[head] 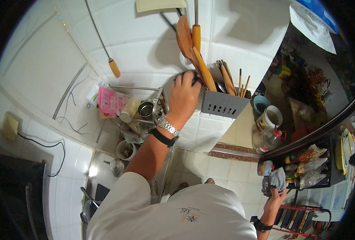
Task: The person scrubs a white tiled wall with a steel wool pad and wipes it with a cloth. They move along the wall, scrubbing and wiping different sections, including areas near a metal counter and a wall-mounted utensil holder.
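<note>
My left hand (184, 97) reaches up to the white tiled wall, its fingers curled over a dark, bunched cloth or scrubber (196, 77); which of the two I cannot tell. Just right of it hangs a grey perforated utensil holder (225, 103) with a wooden spatula (207, 70), chopsticks (241, 83) and other handles standing in it. Out to the right and lower down, my right hand (278, 193) grips a crumpled grey cloth (276, 180).
Left of my arm, a metal rack (135, 87) holds a pink packet (111, 102), a jar (130, 109) and a metal cup (146, 109). A long-handled utensil (114, 68) hangs on the wall. Buckets (269, 117) and a plastic jug (269, 140) stand right, near a loaded black shelf (330, 168).
</note>
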The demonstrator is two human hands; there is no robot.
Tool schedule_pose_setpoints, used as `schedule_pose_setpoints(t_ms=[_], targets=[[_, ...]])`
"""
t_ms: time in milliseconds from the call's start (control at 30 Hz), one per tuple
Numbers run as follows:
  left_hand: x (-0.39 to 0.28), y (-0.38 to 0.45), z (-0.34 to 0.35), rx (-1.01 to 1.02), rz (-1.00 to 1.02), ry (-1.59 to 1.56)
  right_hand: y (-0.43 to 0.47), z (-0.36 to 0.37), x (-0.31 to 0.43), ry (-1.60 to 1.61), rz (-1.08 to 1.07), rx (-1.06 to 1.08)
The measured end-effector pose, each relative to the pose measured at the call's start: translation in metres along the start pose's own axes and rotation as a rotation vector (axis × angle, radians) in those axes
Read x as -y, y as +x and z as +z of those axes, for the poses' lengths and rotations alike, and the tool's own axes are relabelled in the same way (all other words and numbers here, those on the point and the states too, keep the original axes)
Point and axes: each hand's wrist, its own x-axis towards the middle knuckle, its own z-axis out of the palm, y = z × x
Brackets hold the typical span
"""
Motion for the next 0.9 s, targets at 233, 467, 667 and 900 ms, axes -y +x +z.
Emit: schedule_pose_setpoints(t_ms=[233,467,667,900], targets=[[0.054,0.002,-0.023,-0.277,-0.314,0.094,-0.004,-0.006,0.000,0.048,-0.008,-0.024],[0.080,0.017,-0.038,-0.390,-0.546,-0.083,-0.012,0.007,0.003,0.048,-0.006,0.016],[0.050,0.013,-0.027,-0.174,-0.225,-0.098,-0.020,0.046,0.029,0.054,-0.046,0.072],[0.032,0.007,-0.061,-0.324,-0.343,-0.422,-0.028,0.060,0.046,0.011,-0.050,0.118]])
